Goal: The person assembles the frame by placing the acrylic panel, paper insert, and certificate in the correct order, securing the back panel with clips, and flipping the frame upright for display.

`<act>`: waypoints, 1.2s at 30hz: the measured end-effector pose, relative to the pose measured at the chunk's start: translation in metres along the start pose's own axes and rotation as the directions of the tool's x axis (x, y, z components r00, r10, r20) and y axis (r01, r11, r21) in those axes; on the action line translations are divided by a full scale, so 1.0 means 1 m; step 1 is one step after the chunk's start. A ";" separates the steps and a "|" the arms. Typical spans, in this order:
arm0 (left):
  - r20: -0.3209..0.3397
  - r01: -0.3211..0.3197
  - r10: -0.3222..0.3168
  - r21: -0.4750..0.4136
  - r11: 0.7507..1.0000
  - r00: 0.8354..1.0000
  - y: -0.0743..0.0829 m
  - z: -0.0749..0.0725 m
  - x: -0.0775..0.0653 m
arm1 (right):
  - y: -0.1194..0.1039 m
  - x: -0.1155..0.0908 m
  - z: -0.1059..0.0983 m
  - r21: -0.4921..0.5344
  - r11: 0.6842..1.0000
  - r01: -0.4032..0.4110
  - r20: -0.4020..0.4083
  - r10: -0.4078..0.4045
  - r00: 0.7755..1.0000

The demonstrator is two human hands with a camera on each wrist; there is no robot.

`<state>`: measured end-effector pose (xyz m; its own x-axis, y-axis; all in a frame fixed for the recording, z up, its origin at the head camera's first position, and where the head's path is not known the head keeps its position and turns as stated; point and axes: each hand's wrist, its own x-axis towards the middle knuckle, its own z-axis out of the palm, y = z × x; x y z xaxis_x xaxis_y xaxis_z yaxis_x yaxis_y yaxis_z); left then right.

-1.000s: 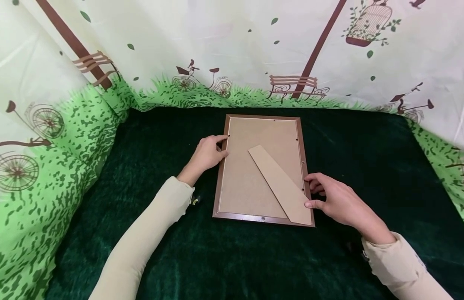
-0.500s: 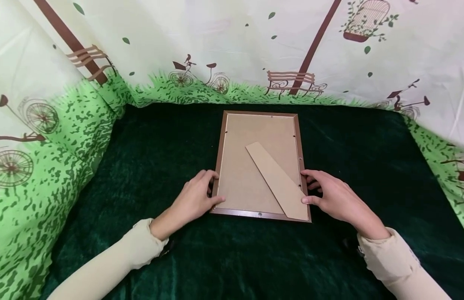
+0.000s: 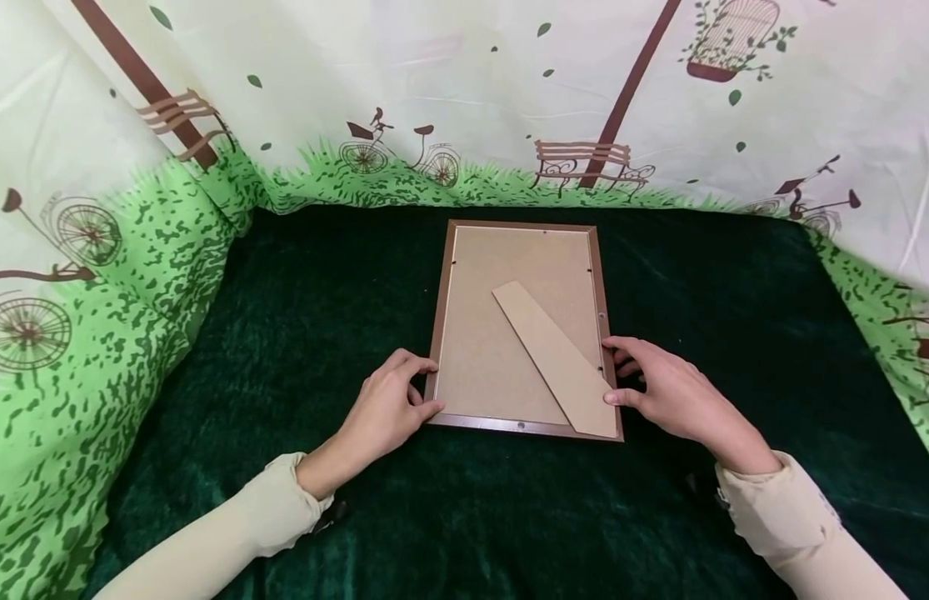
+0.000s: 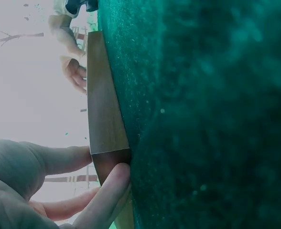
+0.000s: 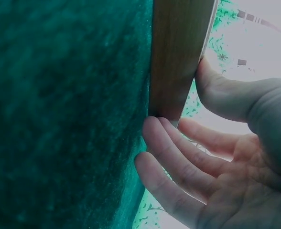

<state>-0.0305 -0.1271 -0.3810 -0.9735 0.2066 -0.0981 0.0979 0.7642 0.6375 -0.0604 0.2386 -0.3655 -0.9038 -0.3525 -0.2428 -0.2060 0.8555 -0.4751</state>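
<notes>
A brown picture frame (image 3: 524, 423) lies back side up on the dark green velvet cloth, its tan backboard (image 3: 479, 333) showing. A slanting stand flap (image 3: 550, 354) rests across the backboard, its wide end near the lower right corner. My left hand (image 3: 382, 408) holds the frame's left edge close to the near corner; in the left wrist view the thumb (image 4: 66, 159) is at the back edge and fingers touch the side. On the right edge, my right hand (image 3: 670, 392) grips with the thumb (image 5: 221, 93) at the back and fingertips along the side. The frame's front is hidden.
Green velvet cloth (image 3: 307, 283) covers the work surface around the frame. A white curtain (image 3: 449, 67) printed with grass, benches and bicycles hangs behind and along both sides. Small black dark-coloured fixings (image 3: 589, 270) dot the frame's inner edge.
My left hand has slid down the frame's left edge from its upper part to near the lower left corner. The right hand keeps its place; the view has shifted slightly.
</notes>
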 end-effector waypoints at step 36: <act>0.125 -0.205 0.180 0.238 0.949 0.976 0.006 -0.012 0.004 | 0.003 0.002 -0.001 0.018 1.000 0.004 0.009 -0.004 1.000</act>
<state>-0.0367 -0.1285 -0.3686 -0.9064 0.4153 -0.0765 0.3421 0.8283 0.4437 -0.0628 0.2410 -0.3665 -0.8997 -0.3589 -0.2482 -0.2026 0.8473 -0.4910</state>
